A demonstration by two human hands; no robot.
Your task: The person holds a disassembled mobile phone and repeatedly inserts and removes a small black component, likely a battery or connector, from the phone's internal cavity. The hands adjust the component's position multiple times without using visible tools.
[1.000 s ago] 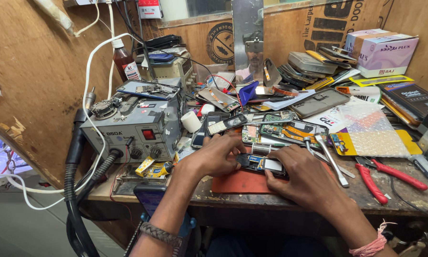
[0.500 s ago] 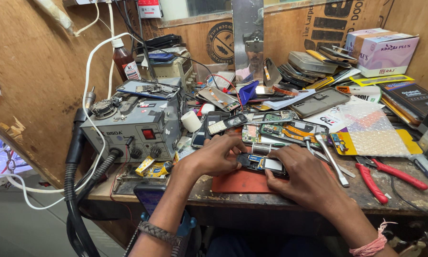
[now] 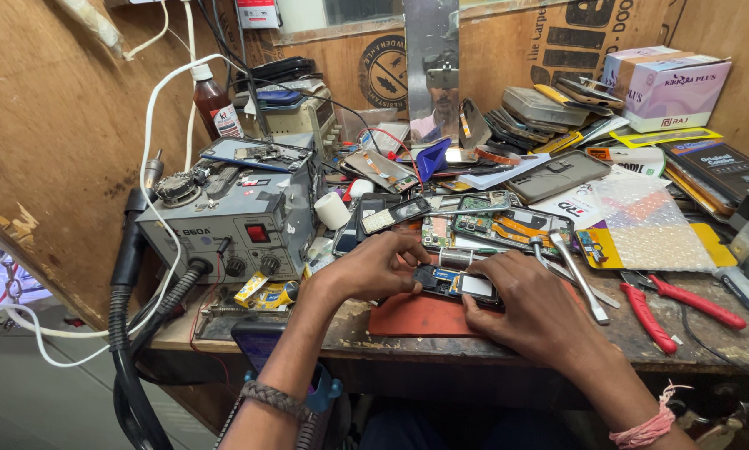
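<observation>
An opened phone with its insides showing lies on a red-brown work mat at the bench's front. My left hand grips its left end, fingers curled over the top edge. My right hand holds its right end, thumb and fingers pressed on the body. A braided band sits on my left wrist and a pink thread on my right.
A grey hot-air station with a black hose stands at the left. Circuit boards, tweezers, red-handled pliers, a bubble-wrap packet, stacked phones and a box crowd the bench. A brown bottle stands behind.
</observation>
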